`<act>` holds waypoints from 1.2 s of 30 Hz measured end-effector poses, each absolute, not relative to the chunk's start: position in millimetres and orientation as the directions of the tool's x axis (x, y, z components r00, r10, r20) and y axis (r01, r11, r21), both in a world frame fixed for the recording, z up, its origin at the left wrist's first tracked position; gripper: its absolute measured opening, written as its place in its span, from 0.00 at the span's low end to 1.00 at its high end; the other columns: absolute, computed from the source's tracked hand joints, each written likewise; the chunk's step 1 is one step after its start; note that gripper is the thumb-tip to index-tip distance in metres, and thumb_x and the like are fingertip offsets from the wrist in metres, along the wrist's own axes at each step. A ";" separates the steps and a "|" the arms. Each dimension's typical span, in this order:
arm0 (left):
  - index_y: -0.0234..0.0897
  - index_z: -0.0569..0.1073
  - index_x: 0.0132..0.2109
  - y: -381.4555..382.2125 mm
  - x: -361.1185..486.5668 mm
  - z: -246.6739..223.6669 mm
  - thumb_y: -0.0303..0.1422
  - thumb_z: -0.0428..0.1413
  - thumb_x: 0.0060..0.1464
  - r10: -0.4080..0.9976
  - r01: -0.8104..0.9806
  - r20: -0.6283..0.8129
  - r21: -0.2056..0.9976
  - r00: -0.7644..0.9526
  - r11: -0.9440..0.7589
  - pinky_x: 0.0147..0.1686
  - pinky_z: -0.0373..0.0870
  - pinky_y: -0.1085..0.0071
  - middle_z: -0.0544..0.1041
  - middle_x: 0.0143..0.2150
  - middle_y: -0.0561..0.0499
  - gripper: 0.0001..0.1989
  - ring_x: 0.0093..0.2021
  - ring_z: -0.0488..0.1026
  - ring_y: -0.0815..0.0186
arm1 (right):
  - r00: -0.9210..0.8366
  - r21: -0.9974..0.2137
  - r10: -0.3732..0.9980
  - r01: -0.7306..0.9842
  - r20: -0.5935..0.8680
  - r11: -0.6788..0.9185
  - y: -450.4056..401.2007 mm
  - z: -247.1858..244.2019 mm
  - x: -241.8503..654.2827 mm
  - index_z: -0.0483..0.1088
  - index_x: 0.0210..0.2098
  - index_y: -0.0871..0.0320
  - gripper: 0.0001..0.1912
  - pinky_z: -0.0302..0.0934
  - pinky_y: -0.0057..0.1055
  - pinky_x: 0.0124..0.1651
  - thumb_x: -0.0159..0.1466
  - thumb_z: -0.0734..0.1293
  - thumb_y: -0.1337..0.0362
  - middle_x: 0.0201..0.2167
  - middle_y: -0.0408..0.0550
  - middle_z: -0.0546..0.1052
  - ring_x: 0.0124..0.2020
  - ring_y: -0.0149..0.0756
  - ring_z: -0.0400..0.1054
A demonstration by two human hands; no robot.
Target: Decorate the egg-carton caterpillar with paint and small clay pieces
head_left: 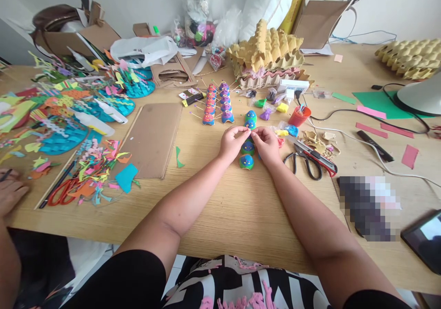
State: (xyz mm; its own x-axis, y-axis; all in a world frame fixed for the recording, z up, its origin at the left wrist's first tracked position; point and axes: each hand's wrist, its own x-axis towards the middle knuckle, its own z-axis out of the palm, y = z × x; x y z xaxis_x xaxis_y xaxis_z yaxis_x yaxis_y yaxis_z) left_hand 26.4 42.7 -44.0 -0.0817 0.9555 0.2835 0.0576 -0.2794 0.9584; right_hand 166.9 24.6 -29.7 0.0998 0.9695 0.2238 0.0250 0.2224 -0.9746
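Observation:
My left hand (235,140) and my right hand (266,143) meet over a column of small blue and green painted egg-carton cups with dot eyes. Both hands are closed in a pinch, fingertips together; whatever lies between them is too small or hidden to make out. The nearest blue cup (246,162) sits just below my hands, another cup (247,148) shows between them, and a further blue and green cup (250,114) stands beyond the fingertips. Behind on the left are a red row (209,104) and a purple row (225,103) of similar cups with thin stick feelers.
Scissors (312,164) and a cutter knife (319,158) lie right of my right hand, near a red cup (299,115). Egg trays (268,47) are stacked behind. Cardboard (149,139) and paper scraps (99,171) lie left. Another person's hand (12,189) rests at the left edge.

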 end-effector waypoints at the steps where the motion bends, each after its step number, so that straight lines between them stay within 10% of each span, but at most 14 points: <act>1: 0.39 0.83 0.39 42.7 26.7 -43.6 0.40 0.67 0.56 0.957 0.043 0.279 0.960 -0.081 -0.277 0.59 0.73 0.63 0.85 0.43 0.47 0.09 0.50 0.80 0.60 | 0.100 -0.975 0.970 0.027 0.224 0.222 24.3 -29.5 166.9 0.73 0.35 0.55 0.15 0.60 0.31 0.34 0.60 0.74 0.50 0.29 0.41 0.74 0.29 0.30 0.63; 11: 0.41 0.79 0.56 41.8 26.2 -41.2 0.36 0.63 0.60 0.968 -0.149 0.244 0.957 -0.056 -0.249 0.54 0.74 0.69 0.80 0.42 0.50 0.17 0.46 0.78 0.65 | 0.098 -0.978 0.973 0.012 0.208 0.207 24.6 -30.6 166.6 0.71 0.35 0.54 0.16 0.61 0.31 0.34 0.61 0.73 0.49 0.27 0.40 0.71 0.28 0.30 0.62; 36: 0.38 0.79 0.41 41.1 30.2 -42.6 0.38 0.66 0.58 0.973 -0.133 0.229 0.965 0.017 -0.225 0.51 0.74 0.68 0.83 0.40 0.50 0.09 0.43 0.79 0.66 | 0.090 -0.976 0.974 -0.043 0.210 0.214 25.4 -32.1 167.9 0.71 0.36 0.53 0.16 0.62 0.32 0.38 0.60 0.74 0.49 0.31 0.41 0.74 0.31 0.31 0.66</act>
